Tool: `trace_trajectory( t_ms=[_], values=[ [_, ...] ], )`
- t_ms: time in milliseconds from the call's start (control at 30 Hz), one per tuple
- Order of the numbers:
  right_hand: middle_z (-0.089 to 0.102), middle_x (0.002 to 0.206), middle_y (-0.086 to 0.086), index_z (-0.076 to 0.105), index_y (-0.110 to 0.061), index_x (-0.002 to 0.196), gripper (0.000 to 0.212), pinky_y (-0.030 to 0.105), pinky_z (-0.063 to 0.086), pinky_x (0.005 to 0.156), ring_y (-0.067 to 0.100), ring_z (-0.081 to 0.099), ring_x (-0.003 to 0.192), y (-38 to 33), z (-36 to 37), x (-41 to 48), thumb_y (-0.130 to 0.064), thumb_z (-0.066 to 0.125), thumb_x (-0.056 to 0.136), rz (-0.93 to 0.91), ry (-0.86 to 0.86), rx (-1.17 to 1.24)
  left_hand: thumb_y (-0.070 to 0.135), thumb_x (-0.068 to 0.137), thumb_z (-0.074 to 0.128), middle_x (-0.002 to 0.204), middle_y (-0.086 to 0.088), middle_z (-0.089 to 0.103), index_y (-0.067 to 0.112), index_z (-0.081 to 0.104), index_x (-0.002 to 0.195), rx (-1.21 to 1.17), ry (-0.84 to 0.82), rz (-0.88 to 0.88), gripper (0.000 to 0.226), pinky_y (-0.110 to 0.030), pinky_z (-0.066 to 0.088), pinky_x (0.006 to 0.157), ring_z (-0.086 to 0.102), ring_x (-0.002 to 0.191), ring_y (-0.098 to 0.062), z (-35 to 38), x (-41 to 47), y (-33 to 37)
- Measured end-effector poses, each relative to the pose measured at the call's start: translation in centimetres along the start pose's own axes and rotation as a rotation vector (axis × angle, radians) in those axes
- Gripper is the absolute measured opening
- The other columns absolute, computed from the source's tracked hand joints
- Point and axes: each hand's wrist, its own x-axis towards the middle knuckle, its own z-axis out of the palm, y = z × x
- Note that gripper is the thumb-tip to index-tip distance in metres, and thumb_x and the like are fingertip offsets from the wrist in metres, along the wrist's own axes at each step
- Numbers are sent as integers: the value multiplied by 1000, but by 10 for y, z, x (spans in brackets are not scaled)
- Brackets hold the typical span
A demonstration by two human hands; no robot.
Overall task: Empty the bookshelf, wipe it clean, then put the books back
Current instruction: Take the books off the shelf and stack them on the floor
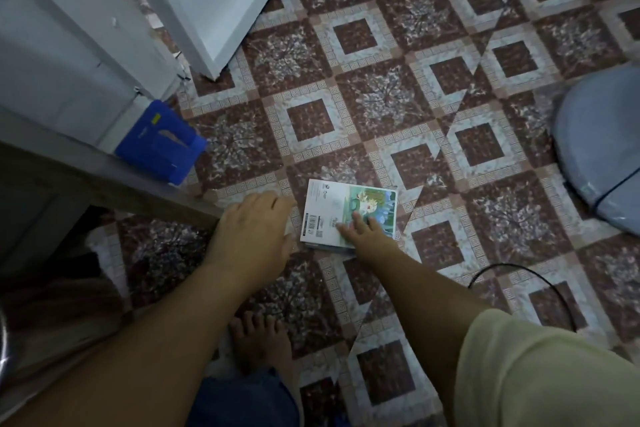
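Note:
A thin book point(325, 208) with a white back cover, a barcode and a green picture lies flat on the patterned tile floor. My right hand point(363, 229) rests on its near right part with straight fingers. My left hand point(256, 225) hovers just left of the book, fingers relaxed and holding nothing. A blue book or folder point(159, 142) lies on the floor at the left, against the white furniture. The bookshelf itself is not clearly in view.
A grey wooden edge point(104, 170) runs across the left. White furniture panels point(214, 3) stand at the top left. A grey round fan base point(602, 156) with a cable sits at the right. A black cord point(540, 274) curves over the tiles. My bare foot point(259, 336) is below.

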Motion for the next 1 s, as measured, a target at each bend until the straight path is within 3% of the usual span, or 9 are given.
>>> trace_trajectory(
  t_ms=[100, 233, 467, 667, 767, 867, 1000],
  values=[
    [-7, 163, 6, 8, -35, 155, 85, 57, 23, 115, 35, -1, 149, 3, -17, -3, -17, 61, 92, -16, -46, 1, 39, 91, 56, 129, 2, 51, 22, 43, 138, 7, -26, -2, 52, -35, 38, 98, 46, 121, -19, -3, -1, 2],
    [38, 149, 8, 28, -30, 149, 68, 50, 36, 107, 31, 42, 131, -8, -38, -28, -19, 58, 89, 10, 218, 8, 35, 94, 54, 132, 4, 47, 24, 38, 139, -75, -67, -40, 49, -30, 40, 97, 45, 120, -16, -23, -8, 5],
    [55, 131, 7, 52, -18, 134, 40, 41, 37, 101, 28, 50, 117, -46, -90, -94, -23, 50, 94, -102, 482, 42, 40, 95, 53, 134, 1, 46, 22, 40, 137, -123, -213, -175, 47, -35, 49, 91, 53, 113, -18, -66, -36, 8],
    [62, 118, 2, 58, -20, 124, 30, 39, 38, 97, 24, 57, 108, -101, -160, -181, -28, 46, 98, -335, 774, 2, 45, 94, 51, 125, 11, 55, 36, 46, 130, -94, -4, -215, 37, -28, 49, 83, 54, 104, -10, -134, -109, -18],
    [66, 91, 1, 66, -17, 101, 22, 37, 50, 73, 23, 62, 81, -137, -182, -225, -27, 49, 93, -474, 928, -8, 46, 91, 53, 119, 8, 58, 34, 55, 125, -68, 145, -319, 36, -31, 47, 83, 55, 105, -13, -164, -155, -38],
    [61, 79, 0, 66, -17, 92, 26, 33, 49, 55, 20, 57, 66, -178, -197, -266, -31, 44, 91, -643, 1003, -33, 47, 91, 52, 121, 8, 57, 33, 54, 126, -15, 244, -434, 38, -32, 44, 85, 54, 111, -15, -187, -199, -51],
    [62, 92, -2, 64, -22, 103, 23, 32, 48, 66, 19, 60, 81, -245, -203, -313, -35, 47, 93, -810, 987, -154, 51, 91, 48, 126, 6, 52, 31, 46, 132, 18, 332, -597, 46, -33, 41, 90, 49, 119, -18, -201, -267, -64]
  ],
)
